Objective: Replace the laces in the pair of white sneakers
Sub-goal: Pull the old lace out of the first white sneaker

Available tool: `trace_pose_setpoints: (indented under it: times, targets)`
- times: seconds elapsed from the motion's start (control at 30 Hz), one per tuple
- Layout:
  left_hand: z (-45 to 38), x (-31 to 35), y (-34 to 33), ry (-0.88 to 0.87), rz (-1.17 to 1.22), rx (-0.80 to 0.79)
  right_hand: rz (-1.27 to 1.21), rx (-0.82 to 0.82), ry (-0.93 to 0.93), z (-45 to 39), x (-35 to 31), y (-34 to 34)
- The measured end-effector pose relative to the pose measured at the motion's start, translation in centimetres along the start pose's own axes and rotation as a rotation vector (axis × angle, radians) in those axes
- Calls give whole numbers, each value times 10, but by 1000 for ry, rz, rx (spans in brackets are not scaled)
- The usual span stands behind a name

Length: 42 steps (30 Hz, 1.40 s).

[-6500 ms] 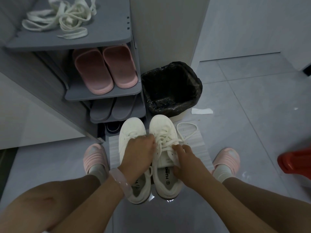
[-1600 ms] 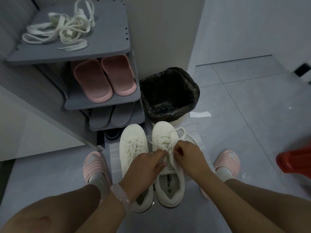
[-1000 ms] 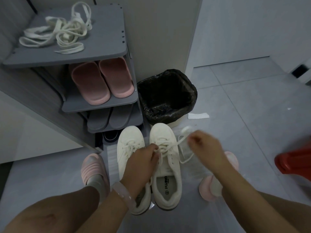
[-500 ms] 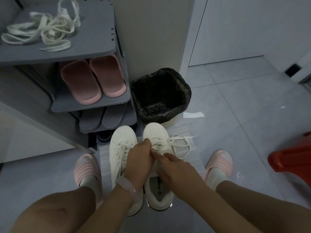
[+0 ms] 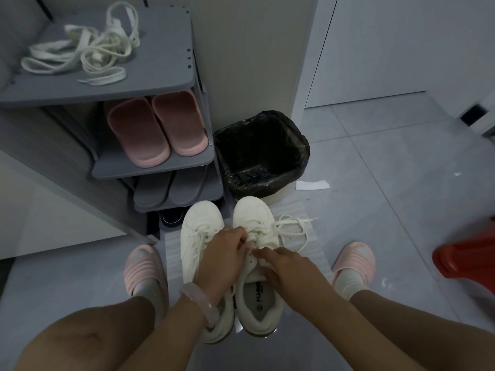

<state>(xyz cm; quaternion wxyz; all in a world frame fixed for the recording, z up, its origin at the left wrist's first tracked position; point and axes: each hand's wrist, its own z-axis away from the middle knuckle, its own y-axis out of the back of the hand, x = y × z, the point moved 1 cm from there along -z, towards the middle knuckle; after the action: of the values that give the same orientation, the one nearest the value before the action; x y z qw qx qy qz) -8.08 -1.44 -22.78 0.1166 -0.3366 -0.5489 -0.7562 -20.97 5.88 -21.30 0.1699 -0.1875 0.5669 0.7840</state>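
Sneakers, a white pair, stand side by side on a pale mat (image 5: 316, 253) on the floor between the person's feet, toes pointing toward the rack. Over them, the left hand (image 5: 222, 259), with a pale bracelet (image 5: 199, 301) at the wrist, lies across the gap between the left sneaker (image 5: 197, 226) and the right sneaker (image 5: 254, 212), its fingers curled at the lacing of the right one and seemingly pinching the lace (image 5: 292, 228). The right hand (image 5: 288, 269) rests on the same shoe just behind, fingertips pointing at the eyelets; whether they pinch anything cannot be told. Loose lace ends trail off the shoe's right side onto the mat. A pink slipper (image 5: 143, 266) is worn on each foot. Beyond the toes stands a bin lined with a black bag (image 5: 261, 153), with a scrap of white paper (image 5: 312, 185) beside it. Left of the bin, a grey shoe rack (image 5: 160, 84) holds pink slippers (image 5: 158, 127), grey slippers (image 5: 168, 190) below, and a heap of white laces (image 5: 85, 52) on top.
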Motion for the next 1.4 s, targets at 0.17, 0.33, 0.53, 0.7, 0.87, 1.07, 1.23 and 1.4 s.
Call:
trace_pose_setpoints:
  times: [0.17, 0.33, 0.53, 0.7, 0.87, 1.07, 1.23, 1.4]
  targets:
    - [-1, 10, 9, -35, 107, 228, -68, -9, -33, -6, 2, 5]
    - [0, 0, 5, 13, 76, 4, -87, -16, -32, -5, 5, 5]
    - [0, -1, 1, -59, -1, -3, -84, -17, -37, -5, 6, 3]
    - [0, 2, -4, -72, 60, 29, -85, -19, -48, -6, 6, 4]
    - [-7, 5, 21, 34, 494, 220, -127, -35, -70, -6, 8, 4]
    - [2, -5, 2, 31, 159, -35, -122, -27, -57, -5, 7, 3]
    - [2, 1, -3, -121, 101, 42, -108, -20, -56, -7, 7, 2]
    - [-4, 13, 33, 35, 409, 489, -133, -23, -65, -6, 8, 2]
